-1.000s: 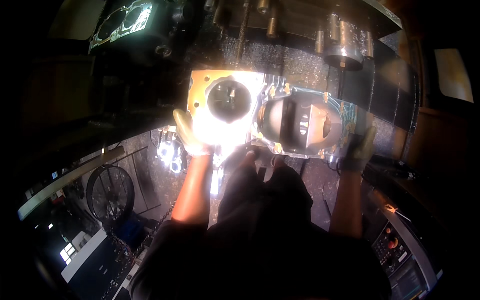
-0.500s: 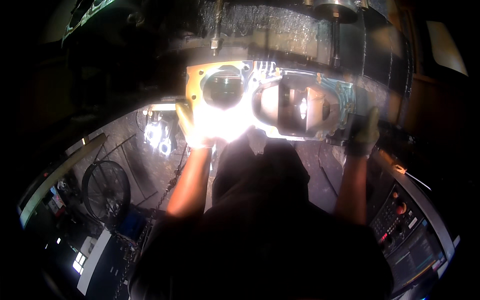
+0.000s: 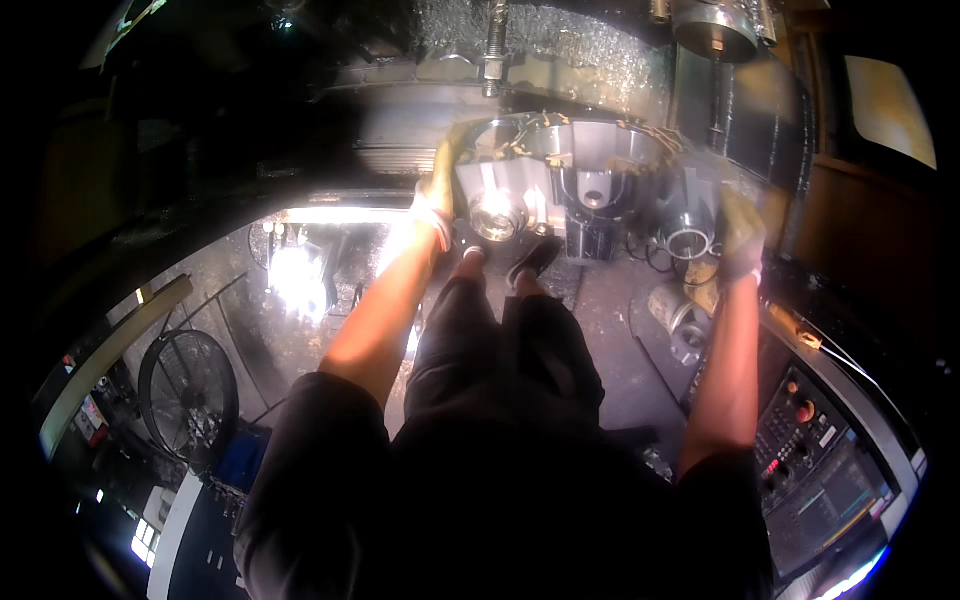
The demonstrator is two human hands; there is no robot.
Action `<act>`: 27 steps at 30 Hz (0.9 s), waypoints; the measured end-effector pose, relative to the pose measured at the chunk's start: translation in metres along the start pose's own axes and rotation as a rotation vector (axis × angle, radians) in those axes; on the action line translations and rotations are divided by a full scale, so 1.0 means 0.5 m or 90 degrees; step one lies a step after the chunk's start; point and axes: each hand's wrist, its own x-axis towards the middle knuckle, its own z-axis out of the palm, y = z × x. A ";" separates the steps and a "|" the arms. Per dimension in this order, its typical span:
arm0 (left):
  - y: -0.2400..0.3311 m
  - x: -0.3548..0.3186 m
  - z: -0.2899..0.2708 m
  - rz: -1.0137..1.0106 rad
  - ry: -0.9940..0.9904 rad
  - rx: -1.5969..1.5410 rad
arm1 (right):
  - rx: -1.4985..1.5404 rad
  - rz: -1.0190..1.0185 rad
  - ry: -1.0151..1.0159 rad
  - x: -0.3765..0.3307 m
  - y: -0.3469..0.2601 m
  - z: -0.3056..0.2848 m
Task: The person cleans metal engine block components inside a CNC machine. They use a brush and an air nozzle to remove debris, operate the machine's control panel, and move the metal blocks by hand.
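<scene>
**A:** why's that big grey cast-metal housing with the round bores carried flat out in front like that?

**B:** looks heavy, so one hand takes each end. It sits level at the mouth of the dark, chip-littered machine enclosure, above the person's feet. The gloved left hand wraps the left edge, and the gloved right hand is clamped on the right rim.

**A:** finish?

**B:** rough cast walls, shiny machined bores, I think; the glare is bad. Smaller stuff: a black round floor fan at lower left and a grey control panel with a red knob at right.
</scene>
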 end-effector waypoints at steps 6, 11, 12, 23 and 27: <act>0.080 0.064 0.010 -0.165 -0.004 0.224 | 0.023 0.218 -0.069 0.069 0.059 0.080; 0.044 0.175 0.004 -0.225 -0.058 0.203 | 0.048 0.369 -0.143 0.137 0.037 0.156; 0.009 0.213 0.004 -0.228 -0.062 0.180 | 0.001 0.372 -0.188 0.156 0.059 0.162; 0.041 0.295 0.001 -0.079 -0.100 0.097 | -0.100 0.274 -0.466 0.251 0.325 0.291; 0.016 0.340 -0.046 -0.011 -0.158 0.361 | 0.109 0.552 -0.374 0.231 0.317 0.362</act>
